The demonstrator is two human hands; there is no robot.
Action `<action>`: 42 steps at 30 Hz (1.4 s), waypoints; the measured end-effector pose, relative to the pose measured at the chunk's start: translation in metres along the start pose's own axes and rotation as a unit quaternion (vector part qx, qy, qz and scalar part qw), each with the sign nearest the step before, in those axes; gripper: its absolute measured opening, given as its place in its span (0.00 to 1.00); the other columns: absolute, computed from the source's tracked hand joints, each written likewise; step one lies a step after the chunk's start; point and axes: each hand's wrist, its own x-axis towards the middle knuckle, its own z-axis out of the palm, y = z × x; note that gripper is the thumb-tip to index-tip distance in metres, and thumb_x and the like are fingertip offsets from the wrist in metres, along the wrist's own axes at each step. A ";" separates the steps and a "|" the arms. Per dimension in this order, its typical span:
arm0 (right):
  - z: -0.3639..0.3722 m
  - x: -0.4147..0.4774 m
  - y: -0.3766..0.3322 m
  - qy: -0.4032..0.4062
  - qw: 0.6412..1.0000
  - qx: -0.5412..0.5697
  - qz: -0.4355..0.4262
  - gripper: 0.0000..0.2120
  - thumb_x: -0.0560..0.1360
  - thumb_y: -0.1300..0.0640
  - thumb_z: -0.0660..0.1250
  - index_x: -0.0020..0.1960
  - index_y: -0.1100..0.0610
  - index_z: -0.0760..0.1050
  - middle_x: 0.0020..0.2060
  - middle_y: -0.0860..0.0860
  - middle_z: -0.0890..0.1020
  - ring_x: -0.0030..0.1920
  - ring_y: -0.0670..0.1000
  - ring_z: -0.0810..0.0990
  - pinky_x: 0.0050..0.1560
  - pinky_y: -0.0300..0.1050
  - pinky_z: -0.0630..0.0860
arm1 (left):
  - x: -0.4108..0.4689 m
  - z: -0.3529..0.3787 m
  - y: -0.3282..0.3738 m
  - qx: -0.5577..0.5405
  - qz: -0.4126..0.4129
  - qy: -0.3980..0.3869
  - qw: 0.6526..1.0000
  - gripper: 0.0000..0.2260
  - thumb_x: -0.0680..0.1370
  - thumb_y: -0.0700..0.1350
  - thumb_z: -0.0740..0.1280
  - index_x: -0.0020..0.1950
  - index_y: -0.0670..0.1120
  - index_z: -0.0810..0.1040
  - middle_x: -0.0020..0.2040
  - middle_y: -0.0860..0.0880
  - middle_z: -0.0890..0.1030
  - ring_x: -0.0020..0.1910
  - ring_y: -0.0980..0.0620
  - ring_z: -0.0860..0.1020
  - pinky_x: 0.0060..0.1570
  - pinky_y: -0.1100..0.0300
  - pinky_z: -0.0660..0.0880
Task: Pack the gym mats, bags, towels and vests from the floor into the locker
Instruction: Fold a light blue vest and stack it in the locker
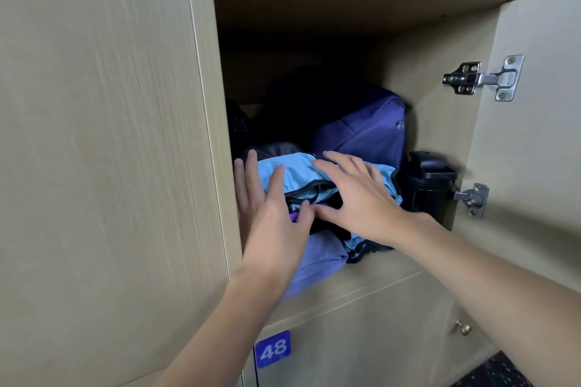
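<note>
The open locker [371, 284] holds a pile of gear. A light blue vest with black trim [298, 174] lies on top at the front. Under it, a folded purple towel [317, 261] sticks out over the shelf edge. My left hand [270, 214] presses flat against the left side of the vest, fingers straight. My right hand [355, 195] lies spread on top of the vest, fingers extended. A purple bag [364, 129] stands behind the pile, with dark items in shadow further back.
A black bottle-like container [427, 185] stands at the locker's right front corner. The locker door [540, 141] hangs open to the right on two metal hinges. A closed door [103, 151] is on the left. Locker 48 [273, 349] sits below.
</note>
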 end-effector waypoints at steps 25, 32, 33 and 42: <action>0.094 -0.403 -0.055 -0.157 0.866 0.062 0.471 0.19 0.78 0.52 0.65 0.68 0.53 0.72 0.62 0.54 0.76 0.64 0.58 0.73 0.63 0.56 0.71 | -0.267 0.033 -0.017 -0.002 0.216 -0.586 0.781 0.16 0.78 0.53 0.68 0.62 0.49 0.76 0.59 0.48 0.81 0.59 0.45 0.78 0.55 0.53 0.75; 0.155 -0.496 -0.066 -0.246 0.792 0.082 0.552 0.21 0.81 0.50 0.63 0.72 0.52 0.67 0.68 0.53 0.71 0.69 0.57 0.68 0.69 0.55 0.63 | -0.389 0.069 -0.051 -0.008 0.207 -0.688 0.695 0.20 0.79 0.58 0.66 0.67 0.49 0.73 0.63 0.49 0.77 0.62 0.47 0.76 0.58 0.51 0.75; 0.161 -0.505 -0.065 -0.253 0.785 0.080 0.560 0.22 0.81 0.50 0.62 0.73 0.52 0.66 0.70 0.53 0.70 0.71 0.56 0.66 0.70 0.55 0.61 | -0.401 0.073 -0.049 -0.016 0.208 -0.692 0.691 0.20 0.79 0.58 0.66 0.67 0.49 0.73 0.63 0.48 0.77 0.61 0.47 0.76 0.58 0.50 0.75; 0.192 -0.536 -0.046 -0.257 0.772 0.058 0.578 0.26 0.81 0.48 0.60 0.77 0.51 0.61 0.72 0.51 0.69 0.71 0.55 0.65 0.70 0.54 0.61 | -0.432 0.123 -0.048 -0.027 0.290 -0.614 0.733 0.19 0.80 0.55 0.65 0.69 0.50 0.73 0.67 0.52 0.71 0.66 0.49 0.69 0.65 0.55 0.64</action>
